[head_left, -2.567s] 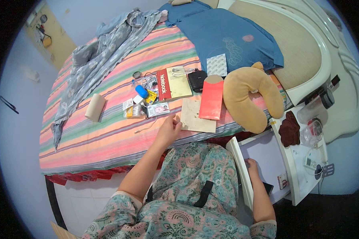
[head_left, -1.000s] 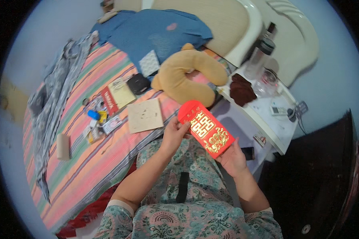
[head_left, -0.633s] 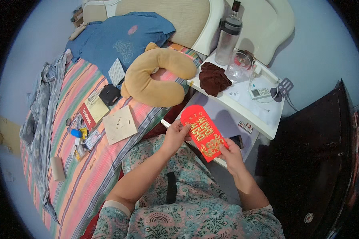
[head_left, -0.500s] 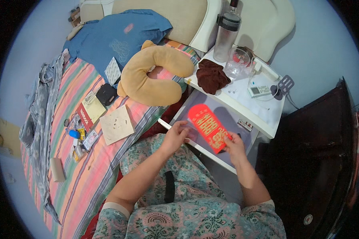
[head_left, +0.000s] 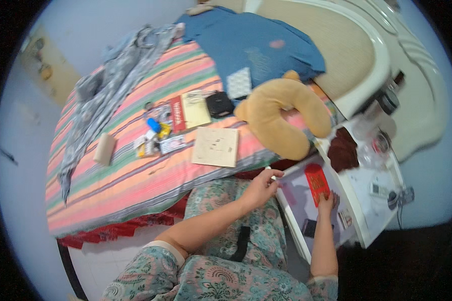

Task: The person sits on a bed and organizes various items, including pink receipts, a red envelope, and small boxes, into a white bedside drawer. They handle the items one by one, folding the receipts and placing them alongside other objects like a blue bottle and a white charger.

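My right hand point(head_left: 326, 203) is closed on the lower end of a red envelope point(head_left: 316, 184) with gold lettering, and holds it inside the pulled-out drawer point(head_left: 297, 228). The fingertips are partly hidden behind the hand. My left hand point(head_left: 262, 189) is beside the drawer's front left corner, with thumb and forefinger apart and nothing between them. Whether it touches the corner, I cannot tell. A small dark flat item point(head_left: 310, 228) and a small pale box point(head_left: 344, 219) lie in the drawer.
On the nightstand point(head_left: 369, 213) are a brown cloth point(head_left: 343, 149), a clear jug point(head_left: 376, 118), a glass and a white remote-like device point(head_left: 379, 189). Left, the striped bed point(head_left: 186, 188) bears a tan neck pillow point(head_left: 271, 120), a beige square board point(head_left: 216, 146), a notebook point(head_left: 177, 113) and small items.
The view has swung left. My right hand has lowered the red envelope toward the far part of the drawer. My left hand stays by the drawer's front corner.
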The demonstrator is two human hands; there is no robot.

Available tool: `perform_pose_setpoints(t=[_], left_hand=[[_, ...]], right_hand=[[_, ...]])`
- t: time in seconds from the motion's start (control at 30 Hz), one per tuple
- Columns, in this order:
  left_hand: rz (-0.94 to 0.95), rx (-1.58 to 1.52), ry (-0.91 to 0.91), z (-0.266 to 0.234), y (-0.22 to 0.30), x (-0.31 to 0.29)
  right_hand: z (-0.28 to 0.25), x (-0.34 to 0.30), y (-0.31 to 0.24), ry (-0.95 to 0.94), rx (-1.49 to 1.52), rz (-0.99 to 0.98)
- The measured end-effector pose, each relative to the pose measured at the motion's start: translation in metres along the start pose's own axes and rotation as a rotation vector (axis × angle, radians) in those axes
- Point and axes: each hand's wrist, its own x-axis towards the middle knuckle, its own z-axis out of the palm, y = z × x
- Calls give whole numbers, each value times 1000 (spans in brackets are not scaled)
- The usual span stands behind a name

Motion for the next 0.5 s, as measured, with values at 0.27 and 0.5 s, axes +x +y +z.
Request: perform_pose_setpoints(t=[0.27,0.5], left_hand=[[127,-125,1030,-194,-16,11],[71,-39,948,-254,-31,-30]], right_hand=[[-18,-89,-159,-462,255,-481],[-10,-143,-222,-818,618,-333]])
